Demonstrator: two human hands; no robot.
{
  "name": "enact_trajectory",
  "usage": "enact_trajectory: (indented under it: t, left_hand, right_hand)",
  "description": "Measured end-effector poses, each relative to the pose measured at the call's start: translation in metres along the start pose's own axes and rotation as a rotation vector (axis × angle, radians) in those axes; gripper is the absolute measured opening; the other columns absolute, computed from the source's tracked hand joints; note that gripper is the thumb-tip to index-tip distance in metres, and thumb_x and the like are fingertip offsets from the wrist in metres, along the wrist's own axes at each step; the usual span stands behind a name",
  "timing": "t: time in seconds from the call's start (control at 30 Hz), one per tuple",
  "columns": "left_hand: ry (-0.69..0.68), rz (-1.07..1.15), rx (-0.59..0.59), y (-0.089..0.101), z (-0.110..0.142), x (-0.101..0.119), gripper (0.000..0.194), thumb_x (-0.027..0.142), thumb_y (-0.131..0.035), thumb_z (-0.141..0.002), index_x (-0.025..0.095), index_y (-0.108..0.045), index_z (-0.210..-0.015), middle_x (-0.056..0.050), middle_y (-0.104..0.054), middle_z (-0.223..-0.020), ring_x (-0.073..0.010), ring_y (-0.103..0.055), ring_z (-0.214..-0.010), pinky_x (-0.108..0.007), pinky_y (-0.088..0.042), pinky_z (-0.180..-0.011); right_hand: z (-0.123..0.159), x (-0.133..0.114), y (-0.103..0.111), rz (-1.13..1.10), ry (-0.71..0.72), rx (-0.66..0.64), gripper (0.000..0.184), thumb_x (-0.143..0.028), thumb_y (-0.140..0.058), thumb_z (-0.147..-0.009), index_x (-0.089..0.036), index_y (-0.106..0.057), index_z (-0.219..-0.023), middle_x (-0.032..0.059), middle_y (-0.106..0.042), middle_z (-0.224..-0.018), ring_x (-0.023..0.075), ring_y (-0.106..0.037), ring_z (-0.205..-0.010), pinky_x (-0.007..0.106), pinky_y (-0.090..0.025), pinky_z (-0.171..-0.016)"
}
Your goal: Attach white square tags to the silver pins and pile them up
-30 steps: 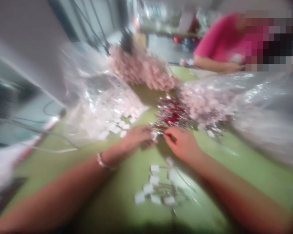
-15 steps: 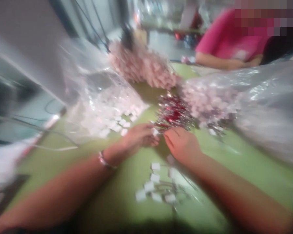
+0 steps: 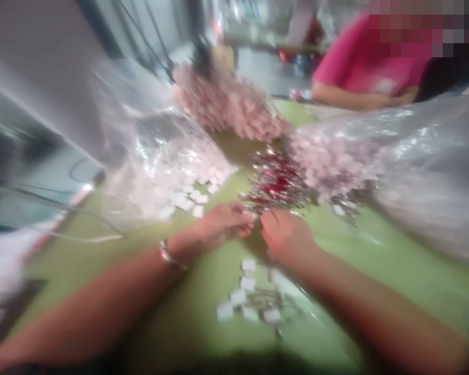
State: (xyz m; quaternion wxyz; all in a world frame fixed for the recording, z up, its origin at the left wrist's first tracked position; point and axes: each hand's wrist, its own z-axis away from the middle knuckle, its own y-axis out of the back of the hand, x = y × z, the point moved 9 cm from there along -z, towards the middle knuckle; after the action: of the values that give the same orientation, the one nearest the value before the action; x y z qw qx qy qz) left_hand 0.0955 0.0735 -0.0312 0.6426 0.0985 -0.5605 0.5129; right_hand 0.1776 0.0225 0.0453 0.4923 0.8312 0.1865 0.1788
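My left hand (image 3: 226,224) is closed in a pinch on a small white piece, mostly covered by the fingers. Almost touching its fingertips is my right hand (image 3: 287,235), its fingers pressed together; what they hold is hidden and blurred. Right behind both hands lies a heap of shiny red and silver tinsel-like stems (image 3: 276,179). Nearer to me, several small white blocks (image 3: 247,283) with thin stems attached lie on the green tabletop (image 3: 195,317).
At left, a clear plastic bag (image 3: 152,140) spills white pieces (image 3: 187,200). Pale pink bundles (image 3: 234,107) stand at the back. Another plastic bag (image 3: 426,172) with pinkish pieces (image 3: 332,161) lies at right. A person in a pink top (image 3: 352,62) sits across the table.
The white piece in my left hand shows less now, more covered by the fingers. My right hand has turned slightly and moved a little left. The other person's arms have shifted slightly.
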Motion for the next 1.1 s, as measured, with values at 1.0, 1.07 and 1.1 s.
enact_trajectory:
  t: [1.0,1.07,1.1]
  left_hand:
    - [0.077,-0.598,-0.267,-0.011,0.014,-0.007,0.033,0.043,-0.068,-0.076,0.016,-0.058,-0.092,-0.009,-0.073,-0.076,-0.0167,-0.066,-0.057,-0.024,-0.046,-0.046]
    - [0.06,-0.802,-0.274,-0.013,0.019,0.007,0.034,0.044,-0.065,-0.078,0.015,-0.06,-0.096,-0.009,-0.073,-0.082,-0.0179,-0.067,-0.064,-0.026,-0.049,-0.052]
    - [0.014,-0.935,-0.246,-0.01,0.021,0.019,0.036,0.044,-0.063,-0.08,0.015,-0.062,-0.1,-0.008,-0.073,-0.087,-0.0182,-0.067,-0.07,-0.027,-0.05,-0.057]
  right_hand:
    - [0.009,-0.003,-0.027,-0.37,0.063,-0.396,0.026,-0.022,-0.046,-0.09,-0.018,-0.056,-0.066,-0.001,-0.054,-0.058,0.0104,-0.039,-0.053,0.027,-0.022,-0.053]
    - [0.009,-0.004,-0.026,-0.417,0.035,-0.472,0.028,-0.027,-0.049,-0.091,-0.018,-0.058,-0.067,-0.0007,-0.055,-0.059,0.0099,-0.04,-0.052,0.027,-0.022,-0.052]
    - [0.009,-0.004,-0.025,-0.451,0.009,-0.517,0.028,-0.028,-0.05,-0.091,-0.017,-0.059,-0.068,-0.0005,-0.057,-0.06,0.0096,-0.041,-0.053,0.026,-0.023,-0.052]
